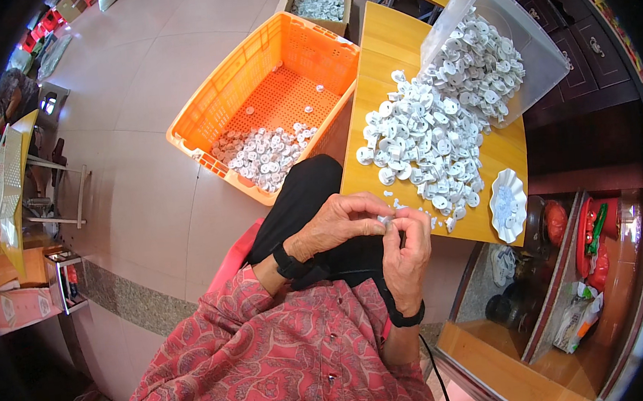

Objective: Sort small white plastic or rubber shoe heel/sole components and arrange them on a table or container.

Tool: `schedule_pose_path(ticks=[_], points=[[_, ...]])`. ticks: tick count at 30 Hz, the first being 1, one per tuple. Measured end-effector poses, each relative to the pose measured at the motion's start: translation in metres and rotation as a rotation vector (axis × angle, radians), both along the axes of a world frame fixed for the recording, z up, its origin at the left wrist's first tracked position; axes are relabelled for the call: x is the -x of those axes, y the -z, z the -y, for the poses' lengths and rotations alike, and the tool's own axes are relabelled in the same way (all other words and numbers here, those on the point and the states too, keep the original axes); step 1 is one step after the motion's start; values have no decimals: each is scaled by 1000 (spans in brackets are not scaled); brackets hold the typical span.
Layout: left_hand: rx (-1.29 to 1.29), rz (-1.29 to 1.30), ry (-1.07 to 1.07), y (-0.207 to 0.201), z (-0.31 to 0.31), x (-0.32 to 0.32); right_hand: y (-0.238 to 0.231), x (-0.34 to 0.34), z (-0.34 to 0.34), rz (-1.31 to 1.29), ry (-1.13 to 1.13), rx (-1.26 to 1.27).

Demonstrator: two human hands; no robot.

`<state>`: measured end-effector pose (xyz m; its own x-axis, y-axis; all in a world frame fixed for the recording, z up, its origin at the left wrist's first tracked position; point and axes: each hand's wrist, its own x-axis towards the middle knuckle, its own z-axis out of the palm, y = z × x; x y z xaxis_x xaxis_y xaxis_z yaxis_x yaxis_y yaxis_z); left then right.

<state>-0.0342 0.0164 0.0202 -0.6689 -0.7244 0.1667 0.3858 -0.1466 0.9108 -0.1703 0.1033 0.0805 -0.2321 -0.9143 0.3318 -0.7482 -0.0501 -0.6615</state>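
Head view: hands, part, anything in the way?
Left hand and right hand: fingertips together on small white part. White pile on table just beyond; nothing seen blocking hands.

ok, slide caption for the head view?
Left hand and right hand pinch a small part near white parts heaped on a table; orange crate at left.

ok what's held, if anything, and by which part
Left hand and right hand pinch a small whitish piece; which part they grip is too small to tell.
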Motion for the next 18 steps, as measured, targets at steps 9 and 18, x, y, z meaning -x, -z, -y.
schedule_pose_path(ticks=[9,18], points=[[-133,16,-6,-9,-1,-3,6,8,-2,285,25,18],[-507,18,-706,26,46,-40,18,62,-35,43,371,-41]])
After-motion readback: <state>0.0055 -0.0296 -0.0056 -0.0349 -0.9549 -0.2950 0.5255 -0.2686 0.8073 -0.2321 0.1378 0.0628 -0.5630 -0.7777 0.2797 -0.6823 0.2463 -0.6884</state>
